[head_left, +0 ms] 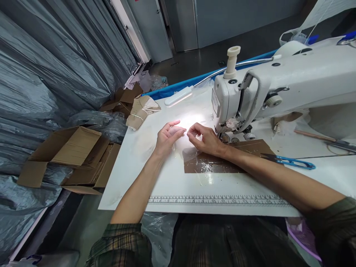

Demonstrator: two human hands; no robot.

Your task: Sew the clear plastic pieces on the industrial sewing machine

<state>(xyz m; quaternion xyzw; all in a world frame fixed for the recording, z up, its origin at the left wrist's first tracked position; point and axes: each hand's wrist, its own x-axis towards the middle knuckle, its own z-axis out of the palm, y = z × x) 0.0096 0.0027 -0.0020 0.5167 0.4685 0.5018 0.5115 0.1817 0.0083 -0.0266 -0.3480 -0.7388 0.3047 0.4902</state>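
Fingers (178, 129) of the left hand (167, 139) curl half-closed, tips nearly meeting the right hand (204, 141), whose fingers pinch narrowly; what they hold is washed out by lamp glare. Both hover over the white desk (167, 178), just left of the sewing machine (278, 85), above a brown patch (211, 167).

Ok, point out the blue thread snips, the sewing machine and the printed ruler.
blue thread snips (292, 161), head view, on the blue handle loop.
sewing machine (306, 76), head view, on the white upper arm.
printed ruler (217, 201), head view, on the middle of the scale.
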